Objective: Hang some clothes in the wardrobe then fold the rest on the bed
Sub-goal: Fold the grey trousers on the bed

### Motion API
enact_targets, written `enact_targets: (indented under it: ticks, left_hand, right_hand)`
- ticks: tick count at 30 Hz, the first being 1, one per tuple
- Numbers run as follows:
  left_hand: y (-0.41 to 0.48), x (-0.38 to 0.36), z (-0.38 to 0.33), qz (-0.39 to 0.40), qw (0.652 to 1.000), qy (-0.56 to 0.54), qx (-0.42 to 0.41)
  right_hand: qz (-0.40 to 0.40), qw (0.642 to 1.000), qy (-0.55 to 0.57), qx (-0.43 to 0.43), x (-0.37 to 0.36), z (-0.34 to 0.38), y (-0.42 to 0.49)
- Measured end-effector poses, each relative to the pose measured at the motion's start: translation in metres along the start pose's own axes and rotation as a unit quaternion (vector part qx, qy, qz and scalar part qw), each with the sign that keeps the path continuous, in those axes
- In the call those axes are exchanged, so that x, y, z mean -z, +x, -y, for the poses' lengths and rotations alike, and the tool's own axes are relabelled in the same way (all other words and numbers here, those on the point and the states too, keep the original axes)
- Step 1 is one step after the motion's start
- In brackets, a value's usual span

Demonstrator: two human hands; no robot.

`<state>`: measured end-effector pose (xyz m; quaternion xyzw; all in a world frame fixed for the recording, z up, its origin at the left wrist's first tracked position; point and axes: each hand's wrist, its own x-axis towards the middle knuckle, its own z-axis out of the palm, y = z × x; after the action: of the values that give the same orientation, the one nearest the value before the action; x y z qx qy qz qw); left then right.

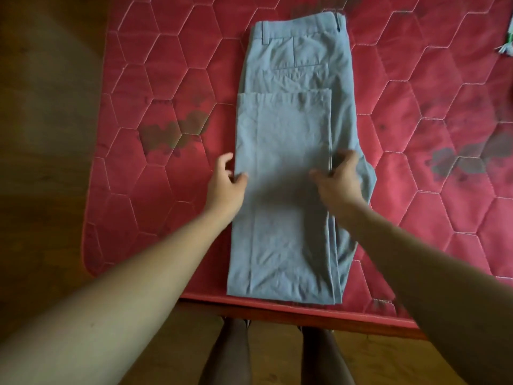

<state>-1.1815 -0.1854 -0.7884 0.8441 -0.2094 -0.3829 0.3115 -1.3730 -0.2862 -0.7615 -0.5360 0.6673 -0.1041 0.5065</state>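
Observation:
Grey-blue trousers (pixel 288 129) lie lengthwise on the red quilted mattress (pixel 172 68), waistband at the far end. The legs are doubled back, so their hems lie just below the back pocket and the fold sits at the near mattress edge. My left hand (pixel 226 182) is at the left edge of the trousers about halfway along, thumb and fingertips pinching that edge. My right hand (pixel 338 179) is at the right edge opposite, with the thumb on the top layer and the fingers curled over the side seam.
The mattress has dark stains (pixel 173 132) left of the trousers and more on the right. A small green and white item (pixel 506 45) lies at the far right edge. Wooden floor (pixel 47 120) runs along the left, and my legs (pixel 230 354) stand at the bed's near edge.

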Motion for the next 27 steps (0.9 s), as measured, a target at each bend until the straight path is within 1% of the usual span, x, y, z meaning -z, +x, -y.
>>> enact_targets:
  ticks: [2,4,5,7,9,11,12,14,16,17,18,21,22,23,26,27]
  left_hand:
    - [0.026,-0.005,-0.014,0.016,0.999,-0.026,-0.037]
    - [0.04,-0.007,-0.024,0.032,0.996,0.02,-0.081]
    - [0.047,-0.007,-0.026,0.035,0.993,0.05,-0.105]
    - [0.053,-0.007,-0.029,0.033,0.983,0.108,-0.142]
    - [0.054,-0.01,-0.03,-0.004,0.97,0.158,-0.185]
    - [0.058,-0.018,-0.037,-0.052,0.946,0.205,-0.245]
    - [0.062,-0.023,-0.042,-0.062,0.929,0.235,-0.28]
    - [0.078,-0.037,-0.051,-0.049,0.884,0.324,-0.334]
    - [0.097,-0.05,-0.055,-0.026,0.841,0.412,-0.351]
    - [0.106,-0.055,-0.055,-0.023,0.828,0.438,-0.349]
    - [0.112,-0.059,-0.052,-0.023,0.823,0.451,-0.346]
    - [0.118,-0.063,-0.041,-0.033,0.809,0.472,-0.349]
    - [0.12,-0.061,-0.046,-0.024,0.809,0.475,-0.345]
    - [0.123,-0.057,-0.054,-0.021,0.811,0.473,-0.343]
    - [0.151,-0.052,-0.089,-0.046,0.808,0.473,-0.348]
    - [0.166,-0.053,-0.1,-0.047,0.808,0.475,-0.345]
  right_hand:
    - [-0.012,0.994,-0.08,0.073,0.004,0.02,0.029]
    - [0.022,0.972,-0.183,0.145,0.011,0.023,0.047]
    - [0.039,0.958,-0.231,0.163,0.013,0.02,0.053]
    - [0.059,0.937,-0.291,0.185,0.015,0.013,0.056]
    - [0.029,0.914,-0.337,0.226,0.013,0.008,0.055]
    - [-0.043,0.865,-0.418,0.272,0.009,0.011,0.059]
    - [-0.063,0.845,-0.448,0.286,0.006,0.016,0.064]
    - [-0.039,0.82,-0.484,0.302,-0.003,0.024,0.083]
    - [-0.011,0.8,-0.515,0.307,-0.011,0.025,0.107]
    - [0.0,0.798,-0.522,0.301,-0.014,0.024,0.117]
    - [0.009,0.8,-0.524,0.294,-0.016,0.021,0.124]
    - [0.011,0.805,-0.521,0.283,-0.021,0.012,0.133]
    - [0.011,0.807,-0.517,0.285,-0.019,0.017,0.132]
    - [0.003,0.808,-0.509,0.296,-0.017,0.024,0.133]
    - [-0.049,0.796,-0.499,0.339,-0.01,0.056,0.16]
    - [-0.045,0.791,-0.505,0.342,-0.01,0.067,0.175]
